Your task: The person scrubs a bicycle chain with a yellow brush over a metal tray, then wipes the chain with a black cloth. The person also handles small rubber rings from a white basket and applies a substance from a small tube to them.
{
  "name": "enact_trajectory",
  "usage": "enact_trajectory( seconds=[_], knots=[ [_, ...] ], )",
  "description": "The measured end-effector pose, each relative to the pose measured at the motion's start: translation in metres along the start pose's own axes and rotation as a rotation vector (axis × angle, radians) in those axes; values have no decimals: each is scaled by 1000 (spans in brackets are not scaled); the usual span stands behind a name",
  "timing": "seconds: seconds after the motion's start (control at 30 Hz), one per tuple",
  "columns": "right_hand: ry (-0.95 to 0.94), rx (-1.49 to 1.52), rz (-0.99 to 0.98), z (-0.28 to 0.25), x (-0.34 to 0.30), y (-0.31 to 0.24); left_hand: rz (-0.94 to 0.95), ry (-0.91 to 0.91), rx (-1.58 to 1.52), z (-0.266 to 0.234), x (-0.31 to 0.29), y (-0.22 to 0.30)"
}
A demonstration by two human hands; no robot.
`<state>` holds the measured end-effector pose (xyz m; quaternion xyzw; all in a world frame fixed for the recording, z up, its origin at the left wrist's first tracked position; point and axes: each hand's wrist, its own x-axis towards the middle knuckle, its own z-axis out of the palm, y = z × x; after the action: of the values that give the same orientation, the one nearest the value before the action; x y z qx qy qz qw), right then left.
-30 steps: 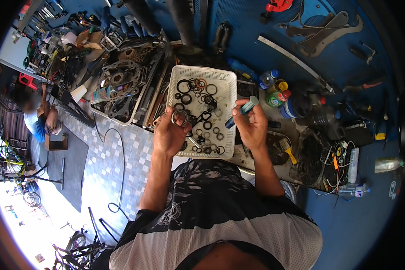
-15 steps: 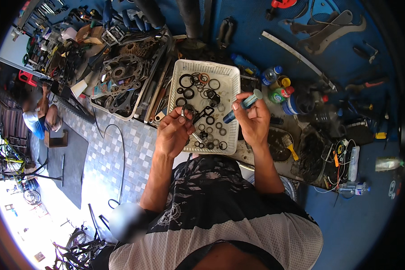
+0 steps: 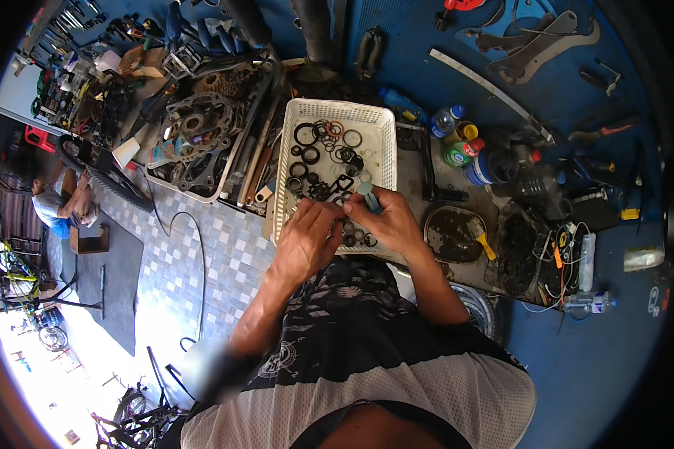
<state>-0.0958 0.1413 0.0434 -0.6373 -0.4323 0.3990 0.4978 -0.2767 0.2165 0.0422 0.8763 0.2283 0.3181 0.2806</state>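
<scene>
Both my hands meet over the near part of a white perforated plastic basket (image 3: pixel 389 150). My right hand (image 3: pixel 394 226) is closed around a pale green tube (image 3: pixel 368 196) with a round flat end, held tilted; its lower part is covered by the fingers. Beside it, my left hand (image 3: pixel 304 236) has its fingers bent together, their tips touching or almost touching those of the right. The dark ring they gripped earlier is hidden behind them now. Black rubber rings (image 3: pixel 305 135), an orange ring (image 3: pixel 334 129) and small round parts lie in the basket.
Left of the basket stands a tray (image 3: pixel 216 196) of sprockets and metal parts. Bottles (image 3: pixel 447 120), a dark oily dish with a yellow-handled brush (image 3: pixel 484 243) and cables are on the right. Tools hang on the blue wall. A person (image 3: pixel 56 202) sits at far left.
My hands have come together over the basket. The right moved left with the green tube, now more upright; the left moved right and turned its back up, hiding the ring.
</scene>
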Motion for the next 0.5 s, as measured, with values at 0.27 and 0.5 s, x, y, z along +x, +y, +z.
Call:
enact_trajectory(
  seconds=[0.27, 0.5],
  knots=[
    [-71, -7, 149, -9, -3, -6, -598, 199, -591, 0, -15, -8],
    [-173, -59, -3, 2, 10, 1, -679, 125, -1030, 4, -31, -20]
  ],
)
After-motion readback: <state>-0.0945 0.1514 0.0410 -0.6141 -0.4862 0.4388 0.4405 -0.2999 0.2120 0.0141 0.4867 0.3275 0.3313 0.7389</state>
